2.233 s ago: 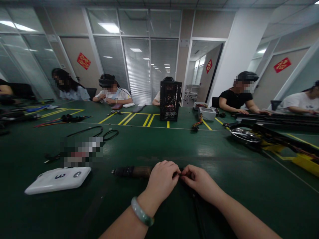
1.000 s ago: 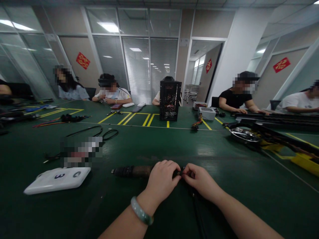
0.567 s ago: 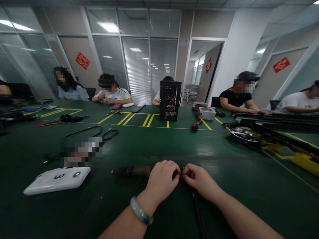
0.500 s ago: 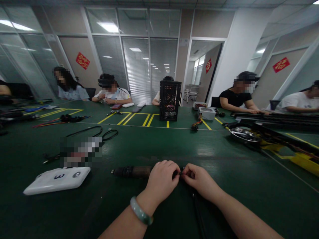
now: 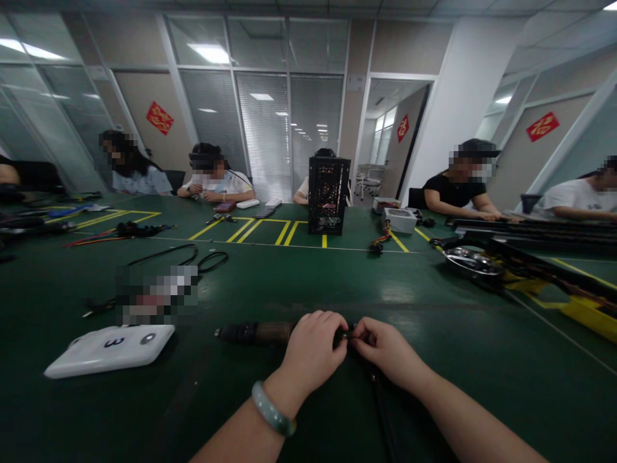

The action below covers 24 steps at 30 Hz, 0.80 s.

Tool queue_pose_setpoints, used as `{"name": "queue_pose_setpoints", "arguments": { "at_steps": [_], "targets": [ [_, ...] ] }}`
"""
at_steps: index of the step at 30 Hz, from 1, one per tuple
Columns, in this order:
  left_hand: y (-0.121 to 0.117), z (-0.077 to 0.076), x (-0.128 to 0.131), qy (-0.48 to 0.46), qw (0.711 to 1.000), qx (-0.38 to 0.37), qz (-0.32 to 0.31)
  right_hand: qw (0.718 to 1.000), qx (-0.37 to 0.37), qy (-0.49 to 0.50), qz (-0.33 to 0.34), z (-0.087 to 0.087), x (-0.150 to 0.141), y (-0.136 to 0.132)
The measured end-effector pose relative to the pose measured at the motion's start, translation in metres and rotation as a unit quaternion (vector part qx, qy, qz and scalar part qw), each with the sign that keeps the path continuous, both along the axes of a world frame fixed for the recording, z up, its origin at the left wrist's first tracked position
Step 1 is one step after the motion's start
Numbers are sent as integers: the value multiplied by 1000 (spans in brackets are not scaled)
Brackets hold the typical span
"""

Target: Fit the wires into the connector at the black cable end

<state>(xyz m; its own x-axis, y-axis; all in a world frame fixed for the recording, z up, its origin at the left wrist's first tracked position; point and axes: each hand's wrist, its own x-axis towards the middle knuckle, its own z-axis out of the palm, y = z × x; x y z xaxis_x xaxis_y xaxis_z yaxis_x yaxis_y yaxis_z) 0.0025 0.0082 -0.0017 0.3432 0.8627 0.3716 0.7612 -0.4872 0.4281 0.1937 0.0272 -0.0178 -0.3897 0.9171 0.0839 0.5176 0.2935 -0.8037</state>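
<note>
My left hand point(image 5: 313, 350) and my right hand point(image 5: 385, 352) meet fingertip to fingertip low in the middle of the green table point(image 5: 308, 283). Both are closed in a pinch on a small dark part point(image 5: 348, 335) between them, too small to name. A dark cable point(image 5: 383, 411) runs from that spot toward me under my right forearm. A dark cylindrical tool point(image 5: 255, 332) lies on the table just behind my left hand, pointing left. A pale green bangle point(image 5: 271, 411) sits on my left wrist.
A white flat device marked 3 point(image 5: 110, 350) lies at the left, black cables point(image 5: 193, 257) behind it. A black mesh case point(image 5: 329, 195) stands mid-table, a grey box point(image 5: 400, 220) to its right. Dark and yellow hardware point(image 5: 530, 263) fills the right. Several people sit along the far edge.
Almost nothing differs: both hands stay pinched together at the same spot, with only slight finger shifts. The view has barely drifted.
</note>
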Motion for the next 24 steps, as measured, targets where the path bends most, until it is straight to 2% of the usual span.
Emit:
{"name": "queue_pose_setpoints", "arguments": {
  "at_steps": [15,24],
  "targets": [
    [4,-3,0,15,1000,-1,-8,1000,12,-11,-2,-6,2,3],
    [0,2,-1,12,1000,-4,-10,1000,5,-5,-3,-3,0,2]
  ]
}}
